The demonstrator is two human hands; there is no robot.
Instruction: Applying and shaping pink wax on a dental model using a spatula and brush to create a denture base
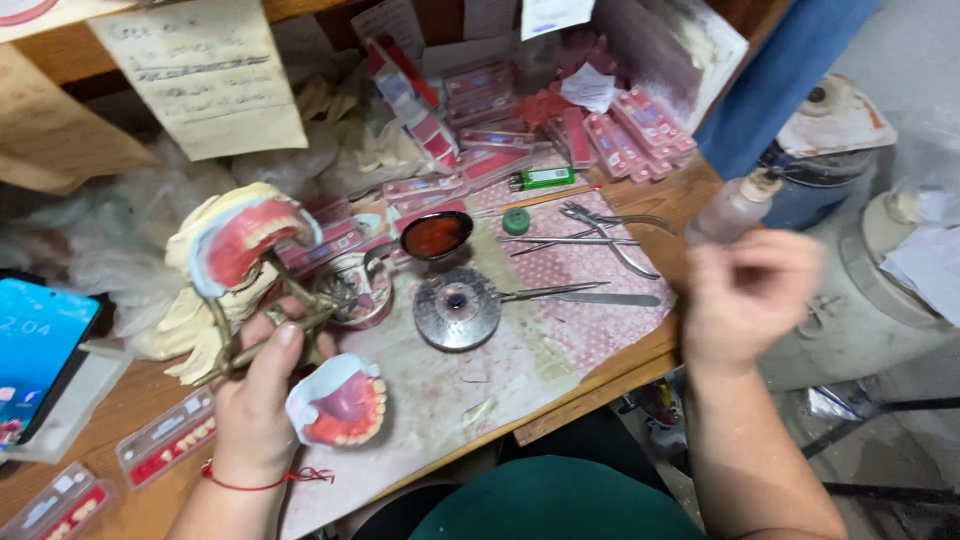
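Above desk, left hand [262, 395] grips brass articulator [265, 330], pink-gummed dentures [340, 405].

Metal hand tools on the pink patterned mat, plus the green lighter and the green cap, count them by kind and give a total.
Pliers: 1
Thin metal instruments: about 3; they overlap, so the count is not certain
Green lighter: 1
Green cap: 1
Total: about 6

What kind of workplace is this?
Most likely a dental lab bench. The left hand holds a hinged metal frame with denture models, flat cards of false teeth are stacked behind, and metal hand tools lie on the mat.
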